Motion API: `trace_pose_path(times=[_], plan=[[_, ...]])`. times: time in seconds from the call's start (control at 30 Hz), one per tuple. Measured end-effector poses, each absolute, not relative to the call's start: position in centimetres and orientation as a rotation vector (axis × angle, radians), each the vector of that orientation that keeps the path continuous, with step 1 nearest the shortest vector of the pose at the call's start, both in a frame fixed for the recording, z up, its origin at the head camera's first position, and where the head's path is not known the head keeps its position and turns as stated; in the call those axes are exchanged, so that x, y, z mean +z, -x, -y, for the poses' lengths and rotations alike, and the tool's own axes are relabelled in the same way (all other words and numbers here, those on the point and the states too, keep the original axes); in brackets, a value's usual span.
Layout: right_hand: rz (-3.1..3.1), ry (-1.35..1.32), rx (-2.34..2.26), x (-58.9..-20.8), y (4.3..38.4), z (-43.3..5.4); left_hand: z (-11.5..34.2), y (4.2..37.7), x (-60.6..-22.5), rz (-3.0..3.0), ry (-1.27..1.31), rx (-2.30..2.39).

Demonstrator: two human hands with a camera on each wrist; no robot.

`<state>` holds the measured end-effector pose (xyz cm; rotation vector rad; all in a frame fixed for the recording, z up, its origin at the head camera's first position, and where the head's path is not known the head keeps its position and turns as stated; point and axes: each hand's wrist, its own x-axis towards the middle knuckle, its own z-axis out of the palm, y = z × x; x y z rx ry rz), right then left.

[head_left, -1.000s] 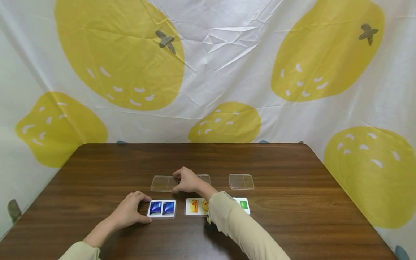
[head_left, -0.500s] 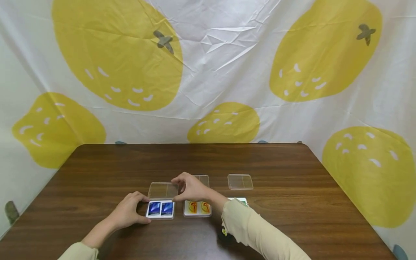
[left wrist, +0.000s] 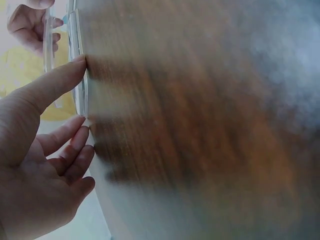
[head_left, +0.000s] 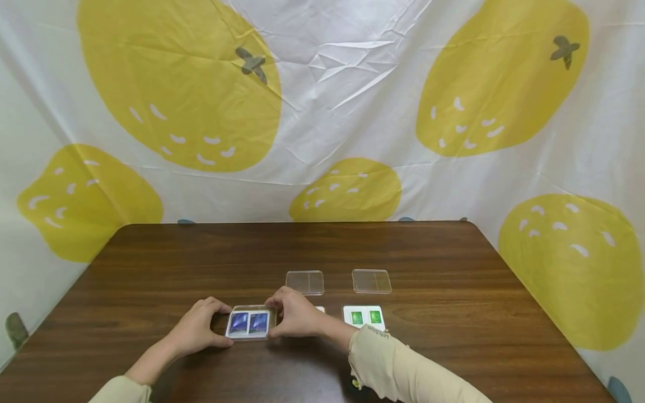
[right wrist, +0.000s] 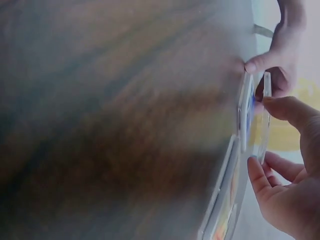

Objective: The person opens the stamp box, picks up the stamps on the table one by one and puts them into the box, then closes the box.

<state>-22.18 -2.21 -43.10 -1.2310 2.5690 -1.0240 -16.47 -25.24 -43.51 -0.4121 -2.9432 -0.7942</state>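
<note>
A flat case bottom (head_left: 247, 337) with two blue pictures on white lies at the front left of the table. My left hand (head_left: 199, 326) holds its left end, thumb (left wrist: 65, 80) at the near edge and fingers at the far one. My right hand (head_left: 298, 314) pinches a clear plastic lid (right wrist: 265, 125) by its right end, between thumb and fingers. The lid hangs just over the blue pictures, nearly parallel to the case bottom, with a narrow gap showing in the right wrist view. My right hand hides most of a second case bottom (right wrist: 220, 200) with orange pictures.
A third case bottom (head_left: 363, 317) with two green pictures lies to the right, partly behind my right sleeve (head_left: 398, 358). Two more clear lids, a middle lid (head_left: 305, 282) and a right lid (head_left: 372, 281), lie farther back on the brown wooden table (head_left: 211, 252).
My right hand has lifted the left clear lid from the back row and brought it toward me, over the blue-picture case bottom. My left hand has stayed at that case bottom.
</note>
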Motion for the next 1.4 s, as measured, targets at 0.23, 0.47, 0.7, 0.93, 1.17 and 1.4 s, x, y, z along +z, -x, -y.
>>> trace_pose_path(times=[0.23,0.47,0.7,0.93,1.17,1.4], plan=[[-2.681,1.301,-0.893,-43.4,22.0,2.5,25.4,16.5,-43.6,2.944,0.425,-0.799],[-2.724,1.282,-0.810,-43.6,21.8,3.0,25.5,16.5,-43.6,2.936,0.452,-0.825],[-2.745,1.268,-0.768,-43.5,21.6,3.6,25.6,16.5,-43.6,2.957,0.449,-0.858],[-2.756,1.253,-0.731,-43.6,21.6,3.9,25.7,16.6,-43.5,2.970,0.436,-0.869],[-2.779,1.240,-0.630,-43.5,21.8,4.1,25.5,16.6,-43.3,2.990,0.458,-0.773],[-2.771,1.214,-0.615,-43.2,21.7,4.2,25.4,16.5,-43.3,3.010,0.509,-0.633]])
